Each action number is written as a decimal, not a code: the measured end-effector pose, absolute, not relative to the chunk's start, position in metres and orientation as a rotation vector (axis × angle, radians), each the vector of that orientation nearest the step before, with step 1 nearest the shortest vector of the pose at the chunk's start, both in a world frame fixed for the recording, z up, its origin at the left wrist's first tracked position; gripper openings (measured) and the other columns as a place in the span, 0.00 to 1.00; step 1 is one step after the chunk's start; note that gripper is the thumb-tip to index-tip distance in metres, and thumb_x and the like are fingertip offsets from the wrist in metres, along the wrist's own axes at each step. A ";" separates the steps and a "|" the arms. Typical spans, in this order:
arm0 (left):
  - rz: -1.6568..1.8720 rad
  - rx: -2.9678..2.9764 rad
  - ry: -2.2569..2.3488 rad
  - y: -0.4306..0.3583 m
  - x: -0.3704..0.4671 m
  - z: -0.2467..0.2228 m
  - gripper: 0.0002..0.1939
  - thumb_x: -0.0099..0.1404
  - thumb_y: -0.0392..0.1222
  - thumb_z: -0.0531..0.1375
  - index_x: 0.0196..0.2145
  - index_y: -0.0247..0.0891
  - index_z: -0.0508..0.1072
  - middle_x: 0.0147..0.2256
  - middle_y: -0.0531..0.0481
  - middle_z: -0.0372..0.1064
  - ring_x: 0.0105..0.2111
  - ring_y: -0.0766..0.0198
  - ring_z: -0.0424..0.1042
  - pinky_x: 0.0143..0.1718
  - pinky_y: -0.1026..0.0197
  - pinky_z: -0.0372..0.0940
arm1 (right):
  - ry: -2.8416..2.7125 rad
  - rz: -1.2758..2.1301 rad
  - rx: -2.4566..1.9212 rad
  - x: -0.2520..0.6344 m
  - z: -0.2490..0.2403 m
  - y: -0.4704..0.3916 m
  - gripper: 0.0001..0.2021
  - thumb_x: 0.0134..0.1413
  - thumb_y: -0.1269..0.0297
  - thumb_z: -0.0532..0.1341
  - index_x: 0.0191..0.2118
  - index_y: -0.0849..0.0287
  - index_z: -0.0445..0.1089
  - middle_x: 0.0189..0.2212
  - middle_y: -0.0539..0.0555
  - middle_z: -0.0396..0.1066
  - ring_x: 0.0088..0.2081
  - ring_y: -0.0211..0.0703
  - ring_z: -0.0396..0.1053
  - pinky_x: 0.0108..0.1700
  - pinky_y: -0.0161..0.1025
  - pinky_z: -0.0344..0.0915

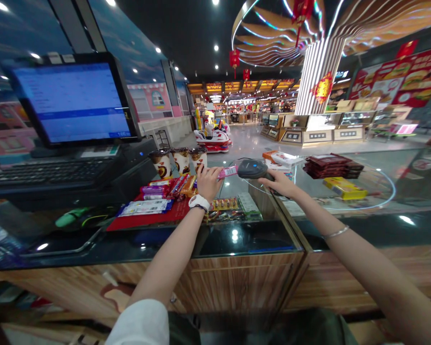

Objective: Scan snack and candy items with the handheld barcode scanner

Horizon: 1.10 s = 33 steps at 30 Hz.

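My left hand is closed on a small pink packet that bears a barcode label. In my right hand is a dark grey barcode scanner, its head right at the packet's right end. Both are held above the glass counter. Below and left of my left hand, several wrapped snack bars lie in a heap on a red sheet. Behind the heap stand three lidded paper cups with brown and yellow print.
At left a monitor stands above a black keyboard. Dark red packets are stacked on the right counter, with a yellow box before them. White and orange boxes lie behind the scanner. A green computer mouse sits lower left.
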State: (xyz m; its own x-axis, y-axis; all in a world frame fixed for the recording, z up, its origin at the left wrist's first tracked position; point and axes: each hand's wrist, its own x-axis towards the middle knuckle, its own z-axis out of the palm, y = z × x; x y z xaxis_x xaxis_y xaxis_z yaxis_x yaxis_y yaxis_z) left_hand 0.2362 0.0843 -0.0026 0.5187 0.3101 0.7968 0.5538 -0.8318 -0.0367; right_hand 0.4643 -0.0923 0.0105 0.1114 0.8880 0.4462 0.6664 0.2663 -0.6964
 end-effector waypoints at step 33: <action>-1.158 -2.438 -0.824 0.088 0.234 -0.004 0.14 0.65 0.40 0.62 0.48 0.44 0.76 0.46 0.47 0.77 0.46 0.51 0.71 0.63 0.44 0.54 | -1.767 0.028 -1.314 0.455 0.002 -0.087 0.23 0.57 0.53 0.59 0.54 0.61 0.67 0.47 0.59 0.75 0.47 0.54 0.72 0.51 0.50 0.68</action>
